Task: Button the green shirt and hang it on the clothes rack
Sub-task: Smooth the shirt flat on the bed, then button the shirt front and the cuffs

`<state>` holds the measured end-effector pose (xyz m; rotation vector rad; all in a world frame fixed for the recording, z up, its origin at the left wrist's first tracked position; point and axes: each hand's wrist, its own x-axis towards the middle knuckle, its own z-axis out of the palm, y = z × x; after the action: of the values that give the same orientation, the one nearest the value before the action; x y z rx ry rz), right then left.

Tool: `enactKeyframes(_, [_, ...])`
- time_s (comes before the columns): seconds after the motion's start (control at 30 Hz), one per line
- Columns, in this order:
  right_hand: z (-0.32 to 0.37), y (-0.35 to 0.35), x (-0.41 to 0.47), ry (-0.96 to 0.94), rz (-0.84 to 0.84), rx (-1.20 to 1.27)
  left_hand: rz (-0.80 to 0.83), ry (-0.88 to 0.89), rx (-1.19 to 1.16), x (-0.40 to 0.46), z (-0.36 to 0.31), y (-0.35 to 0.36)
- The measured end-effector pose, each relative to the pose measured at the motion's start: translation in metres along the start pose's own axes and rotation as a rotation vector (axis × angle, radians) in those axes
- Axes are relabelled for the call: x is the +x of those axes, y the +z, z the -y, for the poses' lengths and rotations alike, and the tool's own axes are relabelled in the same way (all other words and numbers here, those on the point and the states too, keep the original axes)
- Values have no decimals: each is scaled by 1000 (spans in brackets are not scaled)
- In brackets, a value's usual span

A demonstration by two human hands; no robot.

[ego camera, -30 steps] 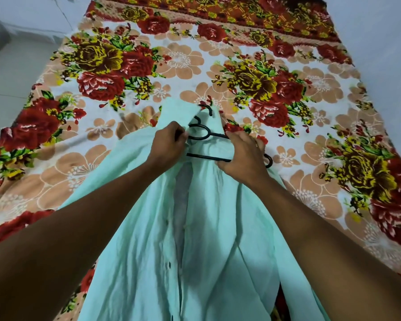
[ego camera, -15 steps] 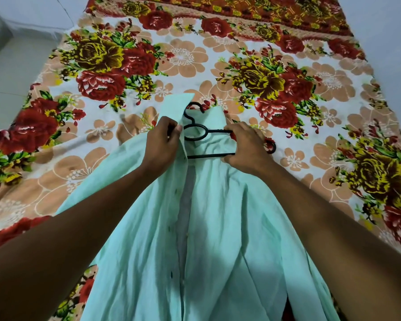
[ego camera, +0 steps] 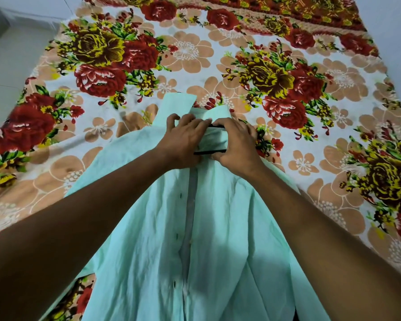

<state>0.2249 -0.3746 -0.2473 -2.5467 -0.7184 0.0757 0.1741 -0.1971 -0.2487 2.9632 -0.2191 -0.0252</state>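
Note:
A pale green shirt (ego camera: pixel 222 239) lies front up on the bed, its front open along the placket with small dark buttons down the left edge. A black hanger (ego camera: pixel 210 152) sits inside the neck; only short bars show between my hands, and its hook is hidden. My left hand (ego camera: pixel 183 141) presses the left collar side, fingers closed on the fabric. My right hand (ego camera: pixel 235 147) grips the right collar side over the hanger. The collar tips (ego camera: pixel 178 103) stand up beyond my fingers.
The bed is covered by a floral sheet (ego camera: pixel 97 72) with red, yellow and peach flowers. A pale tiled floor (ego camera: pixel 7 66) lies to the left and a light wall (ego camera: pixel 394 42) runs along the right. No clothes rack is in view.
Both hands have come together at the collar, drawing the shirt's two front sides closer. The hanger's hook and loop, visible before, are now covered by fabric and hands.

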Motion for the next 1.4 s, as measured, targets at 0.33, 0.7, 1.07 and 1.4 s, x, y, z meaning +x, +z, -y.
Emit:
enactKeyframes(0.33, [43, 58, -41, 408, -467, -9, -207, -50, -300, 6, 11, -17])
enactKeyframes(0.7, [29, 43, 0, 555, -235, 150, -282, -40, -293, 3, 8, -16])
enactKeyframes(1.07, [-25, -31, 1, 786, -529, 789, -173, -14, -215, -3, 18, -17])
enactKeyframes(1.4, [33, -30, 20, 375, -76, 348, -102, 121, -195, -5, 15, 13])
